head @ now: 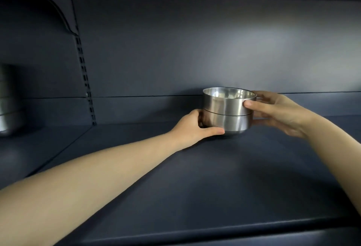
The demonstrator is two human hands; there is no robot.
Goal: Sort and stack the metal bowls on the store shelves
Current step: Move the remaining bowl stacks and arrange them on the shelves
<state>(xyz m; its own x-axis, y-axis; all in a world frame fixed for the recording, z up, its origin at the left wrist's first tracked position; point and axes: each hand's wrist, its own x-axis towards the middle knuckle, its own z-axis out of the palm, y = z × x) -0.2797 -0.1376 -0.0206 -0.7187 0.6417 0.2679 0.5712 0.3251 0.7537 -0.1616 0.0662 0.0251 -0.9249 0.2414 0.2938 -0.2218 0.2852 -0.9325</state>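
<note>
Top bowl [228,103] sits nested in the bottom bowl [228,123], rims level, with a thin dark seam between them. The pair stands upright, deep on the shelf [195,187] near the back panel [175,50]. The base looks to be touching the shelf, though shadow hides the contact.

The left hand [192,128] wraps the bottom bowl low on its left side, thumb along the front. The right hand [277,113] holds the top bowl from the right, thumb pressed on its wall, fingers behind and out of sight. So both hands are closed on metal, one bowl each.

Now the risks. These walls are smooth and polished, so a light grip could slip. If the top bowl isn't fully seated, letting go may leave it cocked, and it could rock or clatter. Pull either hand away sideways and the stack may skid on that slick shelf.

Far left, blurred at the edge, stands another stack [5,105], well apart.
</note>
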